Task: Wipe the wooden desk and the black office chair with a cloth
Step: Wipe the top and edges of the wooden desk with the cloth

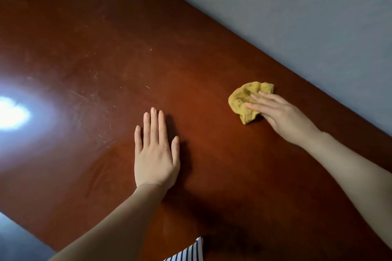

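1. The worktop (pixel 95 27), a reddish-brown wooden surface, is filling most of the frame. Its back edge is running diagonally from the upper middle to the right edge, where it is meeting a grey wall (pixel 297 17). A bright glare (pixel 10 114) is showing at the left edge, with fine scratches (pixel 84 97) beside it.

2. The black office chair is not appearing in this view.

3. My left grip (pixel 156 154) is lying flat on the worktop at centre frame. Its fingers are straight and together, pointing toward the top of the frame, and it is holding nothing.

4. My right grip (pixel 282 112) is reaching in from the right edge. Its fingers are lying nearly straight on top of the cloth (pixel 241 95) and pressing it to the worktop rather than closing round it. The thumb is hidden.

5. The cloth, a crumpled mustard-yellow bundle, is sitting right of centre, near the back edge. Bunched as it is, it is showing no clear long axis.

6. A striped fabric corner (pixel 188 254) is entering at the bottom edge.

7. Governing relation: the cloth is lying directly under the right fingertips and projecting past them toward the left. The right grip is therefore the working one, while the left is staying well apart, to the lower left of the cloth.

8. Judgement: desk wiping is under way. The bulk of the worktop is lying left and upper left of the cloth, so the next stroke is likely calling for a sweep that way, parallel to the back edge.
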{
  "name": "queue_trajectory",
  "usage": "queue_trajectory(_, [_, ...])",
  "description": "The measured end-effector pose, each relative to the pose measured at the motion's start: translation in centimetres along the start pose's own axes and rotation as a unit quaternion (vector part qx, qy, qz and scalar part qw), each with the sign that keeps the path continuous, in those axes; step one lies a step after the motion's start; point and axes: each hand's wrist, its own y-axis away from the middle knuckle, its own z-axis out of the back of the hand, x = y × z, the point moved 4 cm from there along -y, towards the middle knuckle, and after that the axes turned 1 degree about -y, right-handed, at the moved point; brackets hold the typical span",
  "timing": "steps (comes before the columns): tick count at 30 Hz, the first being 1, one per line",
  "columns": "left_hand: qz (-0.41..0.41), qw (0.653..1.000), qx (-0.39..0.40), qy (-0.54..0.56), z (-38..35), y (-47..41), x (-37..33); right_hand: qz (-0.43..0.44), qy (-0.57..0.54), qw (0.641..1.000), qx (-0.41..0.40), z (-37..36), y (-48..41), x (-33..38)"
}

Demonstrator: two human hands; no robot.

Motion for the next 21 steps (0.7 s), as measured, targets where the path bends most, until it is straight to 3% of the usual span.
queue_trajectory(7, [-0.001, 1.000, -0.002, 0.016, 0.2, 0.1, -0.1, -0.171, 0.012, 0.980, -0.097, 1.2, -7.2, -2.9])
queue_trajectory(10, [0.002, 1.000, -0.005, 0.018, 0.1, 0.0, -0.1, -0.205, 0.013, 0.972, -0.116, 1.3, -11.5, -2.3])
queue_trajectory(21, [0.009, 1.000, -0.011, 0.000, 0.1, -0.3, 0.1, -0.114, -0.007, 0.988, -0.103, -0.1, -23.4, 4.7])
